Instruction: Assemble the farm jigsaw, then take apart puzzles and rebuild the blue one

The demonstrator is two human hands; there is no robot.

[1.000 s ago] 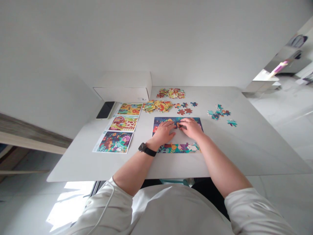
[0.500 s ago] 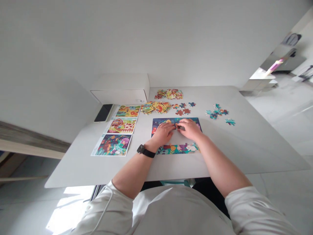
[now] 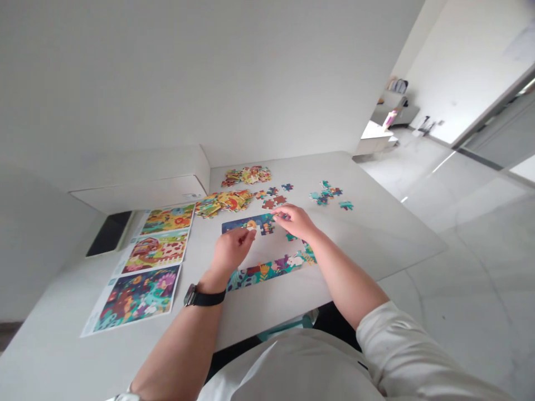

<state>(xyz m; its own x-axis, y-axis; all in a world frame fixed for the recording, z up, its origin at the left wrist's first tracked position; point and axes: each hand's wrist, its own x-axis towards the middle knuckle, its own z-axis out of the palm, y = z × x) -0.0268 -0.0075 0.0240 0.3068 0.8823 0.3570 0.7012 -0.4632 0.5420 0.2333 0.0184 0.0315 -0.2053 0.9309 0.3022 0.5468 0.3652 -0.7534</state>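
A partly assembled jigsaw puzzle (image 3: 271, 269) lies in front of me, its dark blue top strip and its colourful bottom strip showing around a bare middle. Over its left side is my left hand (image 3: 234, 248), with the fingers curled in and a black watch on the wrist. Whatever those fingers hold, if anything, is hidden. My right hand (image 3: 296, 221) is at the puzzle's upper edge, thumb and fingertips close together; I cannot make out what is between them. Just below its fingertips, joined puzzle pieces (image 3: 267, 227) hang from the top strip. The right border is partly covered by my right forearm.
Loose brown pieces (image 3: 273, 202), teal pieces (image 3: 324, 196), a yellow-orange pile (image 3: 228, 203) and another pile (image 3: 248, 175) lie behind the puzzle. Picture sheets (image 3: 140, 298), a phone (image 3: 109, 234) and a white box (image 3: 142, 189) occupy the left side.
My view has turned to the right. My hands have moved apart from where they met on the puzzle; the left fingers are now curled, and the right hand sits at the upper edge.
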